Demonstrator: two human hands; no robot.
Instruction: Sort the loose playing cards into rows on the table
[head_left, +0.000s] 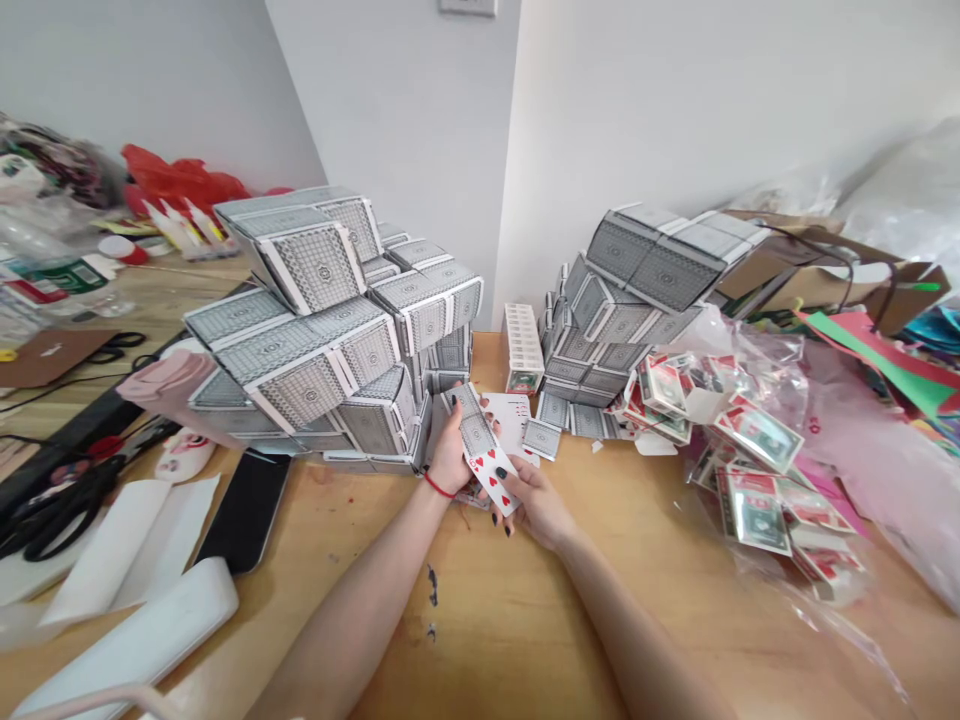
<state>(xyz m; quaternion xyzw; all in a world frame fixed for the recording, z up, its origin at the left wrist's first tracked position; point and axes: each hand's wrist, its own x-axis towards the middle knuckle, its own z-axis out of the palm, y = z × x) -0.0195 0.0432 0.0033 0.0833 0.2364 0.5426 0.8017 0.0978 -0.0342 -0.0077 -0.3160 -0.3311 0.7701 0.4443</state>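
My left hand (448, 455) grips a playing card (472, 420) with its grey patterned back showing. In my right hand (536, 500) is a second playing card (493, 478), face up with red hearts, pinched under the dark-nailed thumb. The two cards meet edge to edge, and I cannot tell whether they overlap or are joined. Beneath and behind the hands lie white card faces (511, 415), partly hidden by my fingers. Just right of them rests a small grey-backed card piece (541, 438).
Tall stacks of grey card-covered blocks stand left (322, 330) and right (637, 280). Between them is a row of card boxes (523, 345). A plastic bag of card boxes (757, 500) lies right. A phone (244, 510), scissors (75, 510) and white case (135, 640) sit left.
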